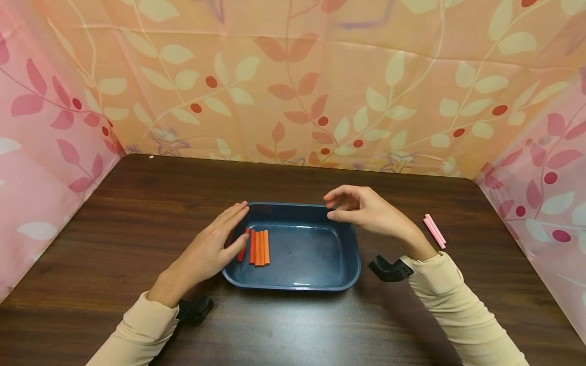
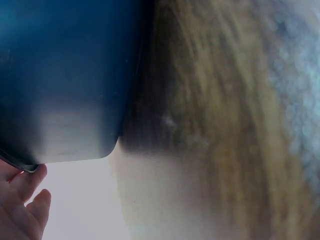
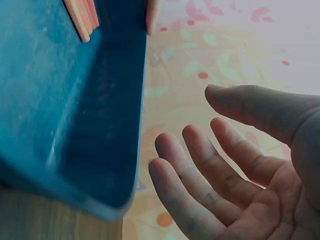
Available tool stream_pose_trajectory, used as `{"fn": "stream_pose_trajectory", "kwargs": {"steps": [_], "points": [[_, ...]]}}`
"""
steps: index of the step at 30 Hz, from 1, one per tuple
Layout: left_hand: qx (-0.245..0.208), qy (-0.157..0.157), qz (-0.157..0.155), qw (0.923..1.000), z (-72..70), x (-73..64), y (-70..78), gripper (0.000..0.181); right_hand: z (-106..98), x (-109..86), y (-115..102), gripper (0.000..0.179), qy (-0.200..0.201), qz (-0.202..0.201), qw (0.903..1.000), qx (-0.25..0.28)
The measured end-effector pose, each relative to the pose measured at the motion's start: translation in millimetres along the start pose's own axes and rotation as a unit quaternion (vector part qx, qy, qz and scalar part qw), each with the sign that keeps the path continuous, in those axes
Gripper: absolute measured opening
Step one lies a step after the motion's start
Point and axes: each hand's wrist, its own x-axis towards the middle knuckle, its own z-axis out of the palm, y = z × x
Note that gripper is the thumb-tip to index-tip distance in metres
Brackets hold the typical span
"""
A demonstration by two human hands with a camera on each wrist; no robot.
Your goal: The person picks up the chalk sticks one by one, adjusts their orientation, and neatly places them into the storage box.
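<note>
A dark blue plastic tray stands on the table. Side by side at its left end lie several short red and orange sticks, resembling chalk or crayons. My left hand is at the tray's left rim, fingers straight along it and thumb reaching over toward the red stick. In the left wrist view, fingertips show right at the rim. Over the far right corner hovers my right hand, fingers loosely bent and thumb apart. The right wrist view shows nothing between its fingers.
Two or so pink sticks lie on the dark wooden table, right of the tray. A black wrist device hangs under the right forearm, another under the left. Flower-patterned cloth walls the back and both sides.
</note>
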Motion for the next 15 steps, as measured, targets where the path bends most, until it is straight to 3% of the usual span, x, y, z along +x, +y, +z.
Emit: {"fn": "stream_pose_trajectory", "kwargs": {"steps": [15], "points": [[0.002,0.008,0.011,0.9999,0.8,0.6,-0.7,0.061,-19,-16.7,15,0.038,0.047,0.025,0.9983,-0.023]]}}
